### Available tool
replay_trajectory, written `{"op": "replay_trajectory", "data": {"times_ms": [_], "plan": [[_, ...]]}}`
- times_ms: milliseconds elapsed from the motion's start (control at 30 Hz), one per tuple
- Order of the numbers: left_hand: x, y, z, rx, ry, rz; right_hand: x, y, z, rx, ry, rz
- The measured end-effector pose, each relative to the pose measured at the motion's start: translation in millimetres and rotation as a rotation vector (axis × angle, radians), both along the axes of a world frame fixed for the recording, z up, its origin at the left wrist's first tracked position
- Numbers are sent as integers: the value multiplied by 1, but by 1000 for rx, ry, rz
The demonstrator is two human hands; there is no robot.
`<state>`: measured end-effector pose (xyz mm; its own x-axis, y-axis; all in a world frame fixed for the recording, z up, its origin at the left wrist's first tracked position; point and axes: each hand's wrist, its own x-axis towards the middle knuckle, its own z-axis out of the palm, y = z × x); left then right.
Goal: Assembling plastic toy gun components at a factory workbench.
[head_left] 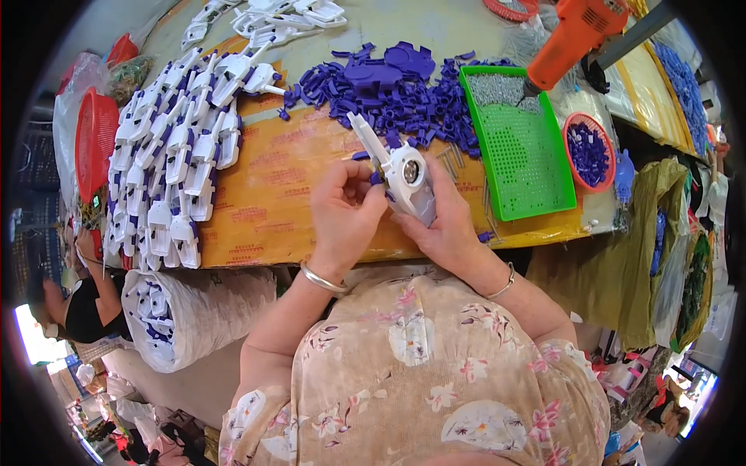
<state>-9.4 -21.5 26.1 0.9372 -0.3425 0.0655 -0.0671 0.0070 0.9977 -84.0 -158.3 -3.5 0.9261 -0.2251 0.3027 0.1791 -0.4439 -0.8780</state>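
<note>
A white plastic toy body (406, 172) with a long narrow arm and a round, silvery lens-like centre is held over the near edge of the table. My right hand (444, 221) wraps its lower right side, thumb along the edge. On its left side my left hand (348, 203) pinches a small purple piece (376, 178) against the body; the fingertips partly hide that piece. Just beyond my hands lies a spread heap of small purple plastic parts (373, 89), with larger round purple discs on top. Several metal pins (449, 159) lie right of the toy body.
Rows of white-and-purple assemblies (175, 155) cover the table's left. A green tray (536, 198) holding small screws stands at right, under an orange power screwdriver (575, 39). Beside it is a pink basket (590, 186) of purple parts. A white sack (210, 311) stands below the left edge.
</note>
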Motion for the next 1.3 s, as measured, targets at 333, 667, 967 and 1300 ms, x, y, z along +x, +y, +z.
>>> {"op": "replay_trajectory", "data": {"times_ms": [333,667,967,1300], "plan": [[-10,3,-9,-117,78,23,-3,2,-2,-13,4,20],[10,13,1,-215,317,-239,-1,0,4,48,22,79],[7,23,-16,-184,412,-224,-1,2,14,-168,-59,47],[-1,15,-16,-247,372,-185,-6,8,16,-218,-41,-31]]}}
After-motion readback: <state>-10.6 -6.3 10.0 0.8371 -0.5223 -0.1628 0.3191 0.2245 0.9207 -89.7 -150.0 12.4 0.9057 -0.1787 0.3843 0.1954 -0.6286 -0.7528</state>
